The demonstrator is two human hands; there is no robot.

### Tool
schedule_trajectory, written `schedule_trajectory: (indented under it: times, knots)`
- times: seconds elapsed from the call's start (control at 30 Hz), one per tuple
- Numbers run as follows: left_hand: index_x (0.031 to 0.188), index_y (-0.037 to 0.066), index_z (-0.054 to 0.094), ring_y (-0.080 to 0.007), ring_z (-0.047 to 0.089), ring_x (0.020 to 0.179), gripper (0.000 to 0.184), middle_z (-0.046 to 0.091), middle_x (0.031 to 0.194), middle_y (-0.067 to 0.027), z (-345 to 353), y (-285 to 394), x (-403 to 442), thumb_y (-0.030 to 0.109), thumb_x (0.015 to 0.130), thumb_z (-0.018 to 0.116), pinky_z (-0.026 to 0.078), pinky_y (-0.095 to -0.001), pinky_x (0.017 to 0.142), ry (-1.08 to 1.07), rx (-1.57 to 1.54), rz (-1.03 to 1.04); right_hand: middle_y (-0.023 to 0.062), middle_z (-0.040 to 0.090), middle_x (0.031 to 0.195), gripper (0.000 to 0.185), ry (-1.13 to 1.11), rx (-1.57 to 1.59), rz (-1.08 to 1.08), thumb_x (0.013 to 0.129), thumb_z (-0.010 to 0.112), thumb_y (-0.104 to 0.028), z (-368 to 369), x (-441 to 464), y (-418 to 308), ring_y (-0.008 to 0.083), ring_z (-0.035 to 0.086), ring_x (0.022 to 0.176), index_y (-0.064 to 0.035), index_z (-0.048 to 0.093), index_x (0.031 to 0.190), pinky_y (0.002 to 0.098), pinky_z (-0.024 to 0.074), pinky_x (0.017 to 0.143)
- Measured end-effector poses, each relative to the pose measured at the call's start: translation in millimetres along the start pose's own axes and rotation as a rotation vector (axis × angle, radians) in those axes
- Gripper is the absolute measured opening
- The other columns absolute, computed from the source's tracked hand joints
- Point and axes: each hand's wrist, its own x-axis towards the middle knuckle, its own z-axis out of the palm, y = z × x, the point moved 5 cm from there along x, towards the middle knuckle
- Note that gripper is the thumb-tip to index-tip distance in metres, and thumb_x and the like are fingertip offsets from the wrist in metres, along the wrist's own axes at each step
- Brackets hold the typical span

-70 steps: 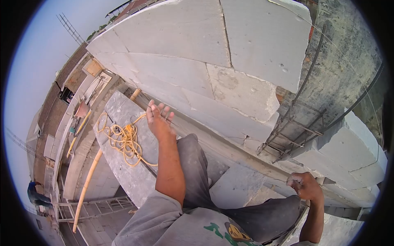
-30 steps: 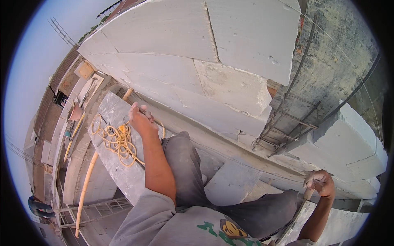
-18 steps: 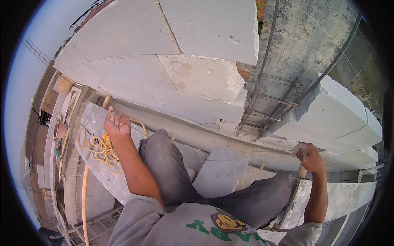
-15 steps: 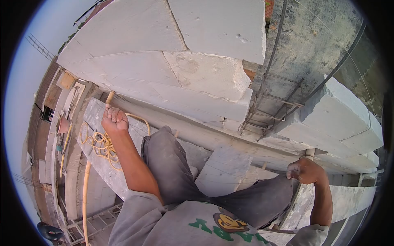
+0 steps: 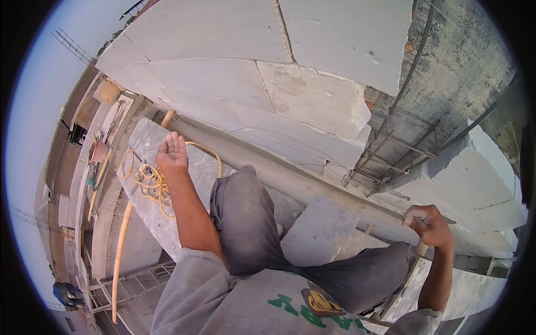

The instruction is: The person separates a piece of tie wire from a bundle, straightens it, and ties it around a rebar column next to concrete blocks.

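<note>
A thin wire (image 5: 290,141) bows loosely across the front of the block wall between my two hands. My left hand (image 5: 173,155) is raised above the plank at left, palm toward me. Its fingers are fairly straight and held together, with the wire passing across it at the thumb. My right hand (image 5: 427,224) is closed in a fist above my right knee, near the ledge; the wire runs toward it, though its end there is hidden. Below and beside my left hand, a tangled yellow rope (image 5: 149,187) lies on the grey plank (image 5: 167,226).
The wall of large pale blocks (image 5: 223,84) rises ahead. A rebar cage (image 5: 399,148) stands in the gap beside the concrete column (image 5: 466,67), with more blocks (image 5: 463,173) at right. A bamboo pole (image 5: 121,262) and metal scaffold frame (image 5: 134,285) are at left; another person (image 5: 68,293) is far below.
My left hand's fingers have straightened from a curl. My right hand has risen off my knee, still in a fist. The wire now bows upward in front of the wall. The view has shifted.
</note>
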Motion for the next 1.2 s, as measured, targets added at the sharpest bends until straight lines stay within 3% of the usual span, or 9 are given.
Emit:
schedule_trajectory:
  times: [0.3,0.4,0.5,0.57,0.63,0.73,0.93,1.13,1.2]
  knots:
    - [0.141,-0.004,0.025,-0.0361,0.044,0.128,0.060,0.039,0.141,-0.0229,-13,-35,-40,0.037,0.098,0.033,0.039,-0.0455,0.103,0.216,0.243,-0.295,0.0160,0.059,0.072,0.009,0.188,-0.272,-0.305,0.076,0.064,0.001,35,49,-41,0.0370,0.058,0.065,-0.0021,0.057,0.082,0.0406,0.0451,0.058]
    - [0.133,0.000,0.043,-0.0293,0.050,0.119,0.056,0.053,0.126,-0.0218,16,-50,-78,0.042,0.097,0.040,0.039,-0.0396,0.098,-0.017,0.768,-0.044,0.0159,0.061,0.074,0.013,0.202,-0.347,-0.401,0.075,0.065,0.001,52,75,-59,0.0369,0.060,0.068,-0.0031,0.058,0.085,0.0431,0.0467,0.059]
    - [0.109,0.001,0.064,-0.0209,0.055,0.097,0.052,0.064,0.099,-0.0130,64,-57,-116,0.048,0.093,0.047,0.040,-0.0332,0.090,-0.568,0.999,0.153,0.0150,0.062,0.076,0.016,0.240,-0.334,-0.484,0.074,0.065,0.000,62,101,-67,0.0363,0.061,0.070,-0.0037,0.058,0.087,0.0432,0.0480,0.059]
    - [0.089,0.002,0.069,-0.0153,0.051,0.081,0.051,0.061,0.077,-0.0076,89,-76,-166,0.050,0.092,0.051,0.042,-0.0321,0.082,-0.776,1.060,0.064,0.0145,0.063,0.077,0.017,0.257,-0.320,-0.511,0.073,0.066,0.000,66,112,-74,0.0358,0.061,0.071,-0.0042,0.058,0.088,0.0429,0.0485,0.059]
    - [0.094,0.001,0.068,-0.0182,0.059,0.086,0.050,0.066,0.089,-0.0101,92,-97,-187,0.047,0.094,0.050,0.043,-0.0315,0.084,-0.954,1.482,0.020,0.0143,0.063,0.078,0.018,0.259,-0.334,-0.504,0.073,0.066,0.000,69,120,-81,0.0353,0.062,0.072,-0.0048,0.058,0.089,0.0427,0.0488,0.060]
    - [0.094,0.002,0.068,-0.0209,0.059,0.085,0.045,0.065,0.084,-0.0131,96,-114,-211,0.044,0.092,0.053,0.046,-0.0331,0.077,-1.283,1.419,0.101,0.0144,0.064,0.078,0.018,0.274,-0.354,-0.540,0.074,0.066,0.000,68,125,-97,0.0350,0.062,0.073,-0.0058,0.059,0.090,0.0427,0.0486,0.060]
    - [0.093,0.001,0.067,-0.0162,0.059,0.086,0.033,0.065,0.086,-0.0103,90,-124,-211,0.033,0.090,0.062,0.045,-0.0296,0.081,-1.384,1.439,-0.125,0.0134,0.063,0.078,0.014,0.297,-0.229,-0.556,0.076,0.064,0.001,53,131,-108,0.0351,0.062,0.073,-0.0052,0.059,0.087,0.0421,0.0478,0.060]
    - [0.086,0.001,0.065,-0.0136,0.054,0.072,0.028,0.064,0.077,-0.0047,100,-108,-200,0.028,0.087,0.064,0.044,-0.0288,0.069,-1.306,1.487,0.220,0.0160,0.061,0.077,0.008,0.395,-0.237,-0.628,0.081,0.064,0.001,45,134,-106,0.0346,0.059,0.065,0.0010,0.058,0.087,0.0374,0.0478,0.057]
    - [0.087,0.001,0.067,-0.0130,0.053,0.066,0.037,0.062,0.070,-0.0050,98,-104,-202,0.037,0.090,0.059,0.043,-0.0272,0.064,-1.341,1.506,0.084,0.0153,0.061,0.077,0.011,0.405,-0.273,-0.619,0.078,0.064,0.003,45,134,-107,0.0341,0.060,0.066,-0.0002,0.059,0.087,0.0379,0.0480,0.057]
